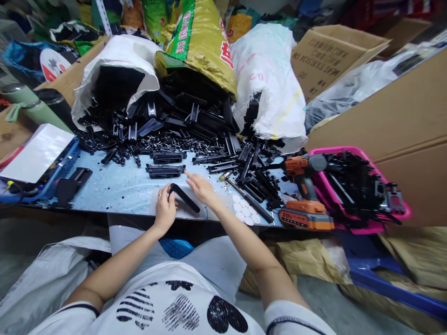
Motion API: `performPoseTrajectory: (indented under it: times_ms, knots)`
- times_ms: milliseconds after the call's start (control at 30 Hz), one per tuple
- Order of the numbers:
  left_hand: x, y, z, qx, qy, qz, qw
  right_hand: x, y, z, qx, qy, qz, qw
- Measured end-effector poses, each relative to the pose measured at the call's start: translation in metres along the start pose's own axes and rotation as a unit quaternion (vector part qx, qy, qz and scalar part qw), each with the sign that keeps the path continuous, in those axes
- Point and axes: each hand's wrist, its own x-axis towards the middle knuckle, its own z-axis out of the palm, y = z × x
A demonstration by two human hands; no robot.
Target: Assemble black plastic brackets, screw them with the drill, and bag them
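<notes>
My left hand [165, 208] is closed round one end of a long black plastic bar [185, 197] that rests near the front edge of the blue worktable [122, 186]. My right hand [199, 187] hovers just beyond the bar with its fingers stretched out, the forefinger pointing toward a flat black plastic part [165, 170] lying a little further back. A second similar part [169, 157] lies behind that one. Several white round pads [245, 211] sit to the right of my hands.
A heap of black plastic parts [181, 121] spills from white and yellow sacks at the table's back. An orange cordless drill [303, 195] stands at right beside a pink basket [363, 186] of black parts. A blue tray [42, 163] sits at left; cardboard boxes at right.
</notes>
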Motion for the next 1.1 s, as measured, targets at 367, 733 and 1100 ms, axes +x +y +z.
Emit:
performPoseTrajectory:
  times_ms: [367, 733, 1100]
  knots:
    - [0.036, -0.010, -0.002, 0.281, -0.303, 0.238, 0.879, 0.096, 0.049, -0.047, -0.192, 0.115, 0.388, 0.894]
    - [0.039, -0.018, -0.001, 0.197, -0.350, 0.246, 0.882, -0.067, 0.007, -0.044, -0.261, -0.196, -0.077, 0.942]
    - [0.035, -0.002, 0.006, 0.159, -0.339, 0.215, 0.902, -0.090, -0.001, -0.023, -0.335, -0.164, -0.073, 0.925]
